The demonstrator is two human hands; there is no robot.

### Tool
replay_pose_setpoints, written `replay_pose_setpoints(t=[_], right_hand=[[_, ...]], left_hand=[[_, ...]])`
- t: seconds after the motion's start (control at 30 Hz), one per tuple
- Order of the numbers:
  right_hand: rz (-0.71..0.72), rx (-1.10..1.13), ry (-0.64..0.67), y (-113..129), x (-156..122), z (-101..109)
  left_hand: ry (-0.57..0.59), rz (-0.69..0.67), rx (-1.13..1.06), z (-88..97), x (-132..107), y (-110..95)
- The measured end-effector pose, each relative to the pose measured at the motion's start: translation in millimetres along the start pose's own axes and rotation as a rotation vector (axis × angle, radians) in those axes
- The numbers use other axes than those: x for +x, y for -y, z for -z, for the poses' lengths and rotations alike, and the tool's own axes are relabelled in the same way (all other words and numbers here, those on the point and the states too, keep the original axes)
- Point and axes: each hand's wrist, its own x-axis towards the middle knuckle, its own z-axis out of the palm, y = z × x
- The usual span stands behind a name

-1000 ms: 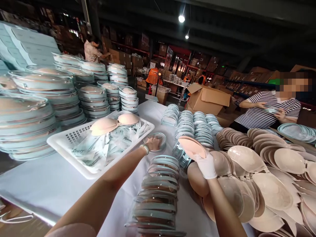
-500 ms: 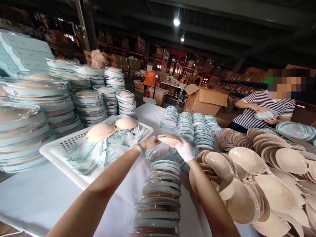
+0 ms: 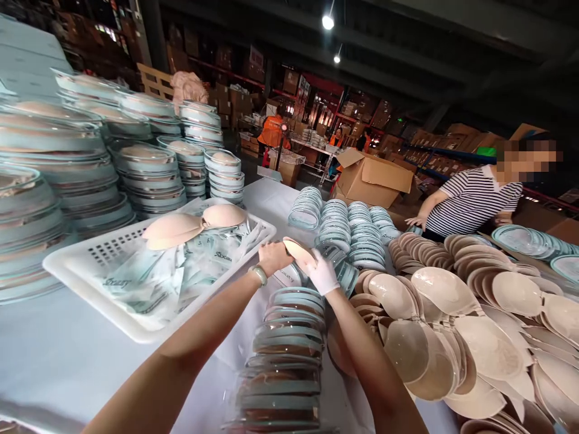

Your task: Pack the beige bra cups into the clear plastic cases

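My bare left hand, with a green bangle at the wrist, and my white-gloved right hand meet above the table. Both are closed on one beige bra cup, held tilted over a clear round case. Just below lies a row of filled clear cases running toward me. A big heap of beige cups lies to the right of my right arm.
A white basket with leaflets and a beige cup pair sits at left, with tall stacks of filled cases behind it. Rows of empty teal-rimmed cases stand ahead. A person in a striped shirt works at far right.
My right hand brought the cup from the heap leftward to the case. My left hand left the case and closed on the cup. The view shifted slightly.
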Motion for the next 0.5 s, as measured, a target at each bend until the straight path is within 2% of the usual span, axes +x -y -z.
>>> replay_pose_setpoints(t=[0.1, 0.2, 0.33, 0.5], right_hand=[[0.038, -0.026, 0.093, 2, -3, 5], [0.078, -0.02, 0.12, 4, -6, 14], [0.088, 0.048, 0.106, 18, -7, 16], [0.066, 0.259, 0.024, 35, -1, 23]], left_hand=[[-0.012, -0.024, -0.053, -1.9, -11, 10], [0.08, -0.12, -0.144, 0.0, -20, 24], [0.181, -0.235, -0.2, 3.1, -28, 35], [0.178, -0.223, -0.161, 0.9, -34, 36]])
